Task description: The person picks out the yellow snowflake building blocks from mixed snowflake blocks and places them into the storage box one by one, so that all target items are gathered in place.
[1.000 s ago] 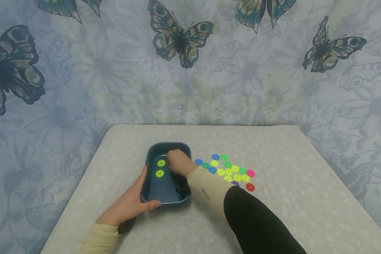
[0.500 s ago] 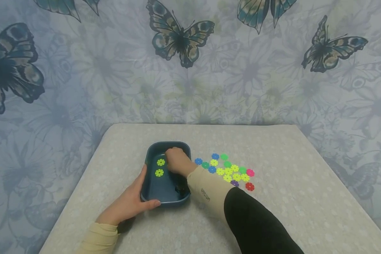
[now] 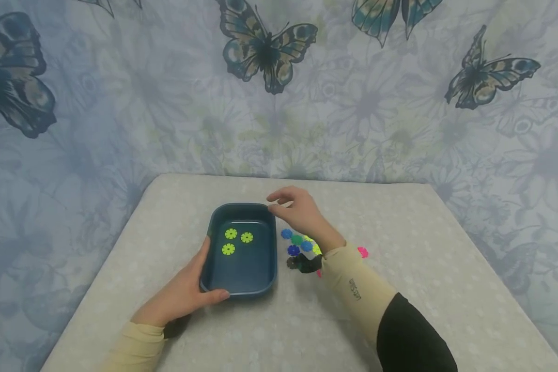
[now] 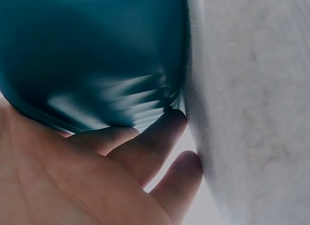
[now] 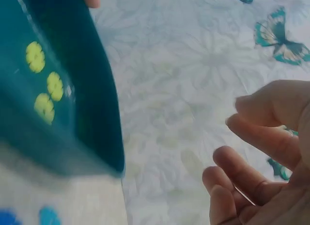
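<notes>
A dark blue-green plastic tray (image 3: 242, 266) sits on the cloth-covered table. Inside it lie three yellow flower-shaped discs (image 3: 247, 237), apart from one another. My left hand (image 3: 186, 292) grips the tray's left side, thumb along the near rim; in the left wrist view its fingers (image 4: 155, 140) press against the outer wall. Above the tray's far right corner my right hand (image 3: 299, 209) hovers with loosely bent fingers and nothing held. The right wrist view shows thumb and index finger (image 5: 264, 140) close together, the other fingers partly curled, and the discs in the tray.
Right of the tray lie several loose discs, including blue (image 3: 286, 234), green (image 3: 297, 239) and pink (image 3: 362, 252); the right forearm hides others. A dark device (image 3: 307, 263) is worn at the right wrist. Behind the table (image 3: 400, 217) hangs a butterfly-patterned backdrop (image 3: 353, 124).
My right hand has risen out of the tray and moved right, its fingers loosened. A third yellow disc now shows in the tray where the hand was. The left hand keeps its hold.
</notes>
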`<state>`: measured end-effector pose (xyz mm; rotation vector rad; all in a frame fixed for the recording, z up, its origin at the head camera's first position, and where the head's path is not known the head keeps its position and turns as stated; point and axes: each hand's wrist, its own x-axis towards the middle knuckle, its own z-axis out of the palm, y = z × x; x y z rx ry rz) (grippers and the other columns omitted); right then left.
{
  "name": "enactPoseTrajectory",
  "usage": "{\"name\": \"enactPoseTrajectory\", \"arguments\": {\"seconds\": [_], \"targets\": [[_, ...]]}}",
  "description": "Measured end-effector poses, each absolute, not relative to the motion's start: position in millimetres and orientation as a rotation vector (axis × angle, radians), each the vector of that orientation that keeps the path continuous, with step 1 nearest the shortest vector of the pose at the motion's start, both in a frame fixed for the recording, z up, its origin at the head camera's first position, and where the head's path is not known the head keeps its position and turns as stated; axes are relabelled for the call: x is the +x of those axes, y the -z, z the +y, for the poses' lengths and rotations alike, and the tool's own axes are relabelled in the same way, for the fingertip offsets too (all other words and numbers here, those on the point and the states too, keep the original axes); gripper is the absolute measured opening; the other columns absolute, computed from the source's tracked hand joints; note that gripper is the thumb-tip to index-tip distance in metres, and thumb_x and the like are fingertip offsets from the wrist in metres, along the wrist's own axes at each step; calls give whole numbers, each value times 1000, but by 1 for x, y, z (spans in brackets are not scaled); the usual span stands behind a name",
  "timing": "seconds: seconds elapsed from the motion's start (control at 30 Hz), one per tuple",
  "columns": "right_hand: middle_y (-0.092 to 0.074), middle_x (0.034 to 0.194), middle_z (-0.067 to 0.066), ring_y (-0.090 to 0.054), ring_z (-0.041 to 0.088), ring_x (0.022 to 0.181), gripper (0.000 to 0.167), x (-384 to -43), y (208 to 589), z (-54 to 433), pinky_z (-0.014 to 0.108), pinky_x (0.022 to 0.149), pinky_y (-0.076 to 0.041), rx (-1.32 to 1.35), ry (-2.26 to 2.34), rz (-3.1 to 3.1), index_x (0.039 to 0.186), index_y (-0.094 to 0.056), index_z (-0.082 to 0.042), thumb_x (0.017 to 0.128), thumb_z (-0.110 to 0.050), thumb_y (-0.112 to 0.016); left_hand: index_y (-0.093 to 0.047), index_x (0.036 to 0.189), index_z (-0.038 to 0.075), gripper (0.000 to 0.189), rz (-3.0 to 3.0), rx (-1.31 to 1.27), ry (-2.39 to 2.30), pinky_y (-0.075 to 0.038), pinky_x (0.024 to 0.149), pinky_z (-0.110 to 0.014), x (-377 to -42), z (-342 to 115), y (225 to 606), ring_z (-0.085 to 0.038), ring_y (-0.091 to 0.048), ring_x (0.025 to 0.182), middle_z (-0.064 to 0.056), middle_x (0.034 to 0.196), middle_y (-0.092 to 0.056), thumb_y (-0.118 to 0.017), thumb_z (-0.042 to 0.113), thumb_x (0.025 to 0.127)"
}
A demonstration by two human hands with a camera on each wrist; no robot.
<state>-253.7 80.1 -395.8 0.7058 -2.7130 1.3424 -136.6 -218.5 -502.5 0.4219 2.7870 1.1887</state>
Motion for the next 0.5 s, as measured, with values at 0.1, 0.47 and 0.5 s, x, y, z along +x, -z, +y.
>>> {"name": "enactPoseTrajectory", "arguments": {"seconds": [0.1, 0.47, 0.5], "targets": [[-67, 125, 1, -62, 22, 117, 20, -244, 406, 109, 45, 97, -56, 644, -1422, -2664, 117, -75, -19, 98, -26, -70, 13, 165, 22, 136, 2792, 431, -1174, -26, 120, -66, -137, -219, 501, -43, -17, 156, -17, 173, -3, -83, 61, 78], [-68, 130, 7, -62, 31, 120, 27, -220, 471, 174, 49, 95, -56, 367, -1547, -2741, 121, -74, -9, 95, -19, -72, 14, 165, 20, 134, 2772, 449, -1196, -24, 119, -68, -137, -216, 501, -44, -14, 156, -17, 173, -1, -84, 55, 80], [-68, 129, 7, -62, 31, 119, 27, -220, 477, 178, 48, 93, -57, 339, -1549, -2747, 121, -74, -9, 95, -18, -72, 14, 165, 21, 135, 2770, 447, -1198, -24, 119, -68, -137, -216, 501, -44, -14, 157, -16, 173, -1, -85, 55, 80]]}}
